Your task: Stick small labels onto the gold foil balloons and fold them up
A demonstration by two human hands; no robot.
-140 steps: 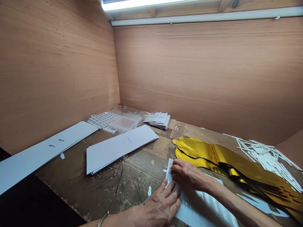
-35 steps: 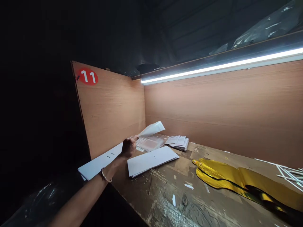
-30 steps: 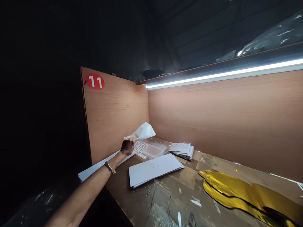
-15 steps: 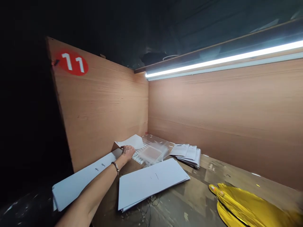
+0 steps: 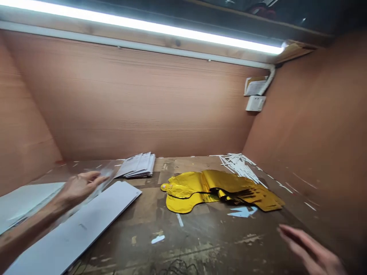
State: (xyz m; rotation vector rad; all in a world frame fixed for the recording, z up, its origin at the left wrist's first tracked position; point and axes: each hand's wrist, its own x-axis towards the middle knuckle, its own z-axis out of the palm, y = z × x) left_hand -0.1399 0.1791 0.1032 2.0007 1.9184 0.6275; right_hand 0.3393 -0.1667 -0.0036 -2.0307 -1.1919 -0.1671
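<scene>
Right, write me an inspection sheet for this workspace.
surface: brown tabletop, scuffed and patchy
job's things: gold foil pieces, long white sheets, printed cards stacked, white sticks in a loose pile
clutter: white scrap, pale cut-out, dark strands
grippers: left hand over clear plastic, grip unclear; right hand blurred, nothing seen in it
cables: none bare seen; white conduit along back wall
surroundings: wooden walls, lit tube overhead
</scene>
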